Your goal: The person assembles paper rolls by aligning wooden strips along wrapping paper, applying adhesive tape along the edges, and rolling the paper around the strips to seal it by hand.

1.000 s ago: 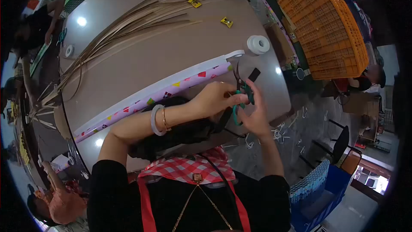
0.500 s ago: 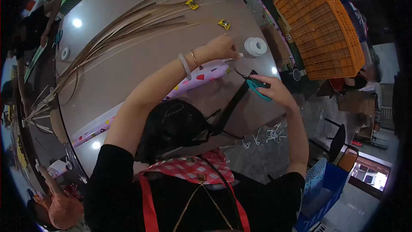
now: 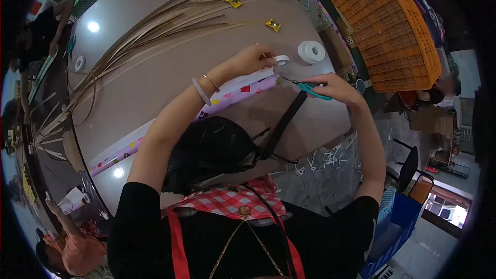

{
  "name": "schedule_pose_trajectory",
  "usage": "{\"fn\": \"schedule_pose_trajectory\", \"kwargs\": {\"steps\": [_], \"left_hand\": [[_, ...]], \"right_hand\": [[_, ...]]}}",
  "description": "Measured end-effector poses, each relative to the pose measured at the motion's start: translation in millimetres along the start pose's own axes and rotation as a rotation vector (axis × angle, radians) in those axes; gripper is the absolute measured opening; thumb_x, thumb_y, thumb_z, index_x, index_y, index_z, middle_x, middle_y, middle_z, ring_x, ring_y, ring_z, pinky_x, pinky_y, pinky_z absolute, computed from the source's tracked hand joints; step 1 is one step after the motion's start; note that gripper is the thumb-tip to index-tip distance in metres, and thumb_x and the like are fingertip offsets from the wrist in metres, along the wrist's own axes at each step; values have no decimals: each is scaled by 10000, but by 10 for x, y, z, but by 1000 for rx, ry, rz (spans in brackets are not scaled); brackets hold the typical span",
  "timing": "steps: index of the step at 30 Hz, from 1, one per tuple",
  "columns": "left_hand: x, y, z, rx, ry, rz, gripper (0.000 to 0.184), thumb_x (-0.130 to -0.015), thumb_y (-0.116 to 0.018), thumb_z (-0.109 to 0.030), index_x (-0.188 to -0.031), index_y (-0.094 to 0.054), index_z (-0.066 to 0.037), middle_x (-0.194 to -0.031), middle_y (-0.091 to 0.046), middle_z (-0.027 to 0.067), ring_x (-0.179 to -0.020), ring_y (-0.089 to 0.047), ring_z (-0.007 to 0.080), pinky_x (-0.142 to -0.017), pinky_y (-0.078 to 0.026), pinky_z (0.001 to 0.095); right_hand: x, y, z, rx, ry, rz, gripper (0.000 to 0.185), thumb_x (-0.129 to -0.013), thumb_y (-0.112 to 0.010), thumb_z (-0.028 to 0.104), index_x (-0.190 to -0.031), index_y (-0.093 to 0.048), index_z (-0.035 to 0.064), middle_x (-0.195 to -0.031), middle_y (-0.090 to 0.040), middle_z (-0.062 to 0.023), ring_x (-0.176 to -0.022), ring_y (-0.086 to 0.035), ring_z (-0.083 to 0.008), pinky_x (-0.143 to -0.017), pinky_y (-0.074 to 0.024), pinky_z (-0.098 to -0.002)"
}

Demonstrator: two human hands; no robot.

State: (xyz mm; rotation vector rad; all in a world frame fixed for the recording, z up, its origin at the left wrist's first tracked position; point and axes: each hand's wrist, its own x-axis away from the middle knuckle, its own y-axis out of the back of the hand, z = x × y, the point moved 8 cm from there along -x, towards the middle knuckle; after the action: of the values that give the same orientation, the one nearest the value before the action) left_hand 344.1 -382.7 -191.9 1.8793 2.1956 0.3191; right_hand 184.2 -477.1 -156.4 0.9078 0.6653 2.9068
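My left hand (image 3: 253,60) is closed at the fingertips on a small roll of white tape (image 3: 281,60), just above the table. In my right hand (image 3: 338,89) is a pair of scissors (image 3: 314,91) with teal handles, its tips pointing left toward the end of a roll of pink patterned wrapping paper (image 3: 245,91). That paper lies slantwise on the table under my left forearm. To the right of the tape stand larger white rolls (image 3: 311,51). A black cap (image 3: 212,144) hides part of the paper, and a black strap (image 3: 284,124) runs beside it.
Long thin brown strips (image 3: 139,41) spread over the table (image 3: 170,82), with two small yellow packets (image 3: 273,25) beyond. An orange crate (image 3: 392,31) stands off the right edge. Other people are at the left, one in an orange top (image 3: 82,252). White string lies on the floor.
My left hand has drawn back to the left, and the small tape roll now shows at its fingertips. My right hand has moved up slightly, the scissors turning flatter.
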Motion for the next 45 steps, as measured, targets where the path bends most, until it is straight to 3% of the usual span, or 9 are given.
{"fn": "schedule_pose_trajectory", "kwargs": {"steps": [3, 10, 12, 15, 26, 31, 33, 41, 45], "left_hand": [[49, 49, 23, 79, -12, -22, 185, -856, -584, -139, -967, -608, 7, -751, -627, 72, -668, -571, 121, -614, -460, 271], [132, 37, 126, 247, 17, -73, 167, -885, -561, -151, -925, -577, 11, -768, -605, 39, -690, -567, 96, -641, -467, 255], [139, 31, 125, 226, 24, -77, 161, -885, -561, -146, -936, -576, 6, -774, -603, 39, -706, -570, 96, -658, -469, 252], [143, 31, 147, 186, 20, -67, 158, -884, -561, -140, -961, -576, -3, -782, -601, 41, -741, -576, 100, -687, -471, 251], [159, 18, 140, 214, 16, -52, 164, -881, -567, -134, -970, -571, 5, -782, -586, 33, -743, -556, 105, -701, -466, 259], [186, 10, 127, 186, 84, -4, 177, -898, -549, -150, -1003, -563, -8, -862, -600, 26, -825, -557, 89, -757, -465, 247], [173, 3, 159, 175, 69, -7, 176, -898, -549, -150, -1004, -561, -10, -863, -597, 25, -827, -559, 92, -757, -465, 245], [158, -15, 255, 160, 79, -13, 156, -902, -541, -142, -1002, -561, -23, -855, -573, 14, -829, -550, 94, -763, -456, 240], [153, -33, 245, 219, 29, -22, 134, -885, -564, -132, -966, -574, -26, -797, -555, 2, -761, -521, 78, -711, -446, 236]], "right_hand": [[-61, 36, 24, 35, -33, -3, 446, -743, -625, 294, -1120, -617, 54, -876, -642, -38, -753, -551, -96, -644, -423, -225], [-189, 126, 214, 325, 79, 8, 459, -721, -621, 329, -1105, -628, 77, -928, -658, -86, -813, -607, -161, -734, -459, -274], [-157, 154, 280, 503, -73, 16, 481, -696, -641, 286, -1141, -605, 106, -997, -639, -122, -905, -599, -200, -824, -438, -276], [-173, 164, 336, 522, -42, 24, 493, -674, -653, 329, -1130, -618, 145, -998, -640, -130, -914, -606, -226, -829, -439, -289], [-213, 130, 387, 624, 5, 17, 532, -655, -646, 393, -1124, -621, 142, -999, -638, -110, -929, -601, -256, -833, -442, -309], [-243, 112, 399, 632, -14, 6, 536, -657, -632, 416, -1122, -623, 151, -995, -633, -95, -930, -596, -252, -830, -440, -307], [-288, 100, 359, 613, 54, -8, 547, -645, -658, 423, -1128, -623, 170, -965, -644, -81, -839, -613, -227, -747, -459, -309], [-212, -19, 283, 672, 117, -66, 500, -685, -650, 376, -1137, -614, 166, -928, -600, -99, -887, -591, -256, -747, -449, -343], [-97, -105, 301, 788, 233, -247, 517, -681, -633, 345, -1174, -581, 197, -950, -579, -72, -908, -585, -254, -767, -458, -347]]}}
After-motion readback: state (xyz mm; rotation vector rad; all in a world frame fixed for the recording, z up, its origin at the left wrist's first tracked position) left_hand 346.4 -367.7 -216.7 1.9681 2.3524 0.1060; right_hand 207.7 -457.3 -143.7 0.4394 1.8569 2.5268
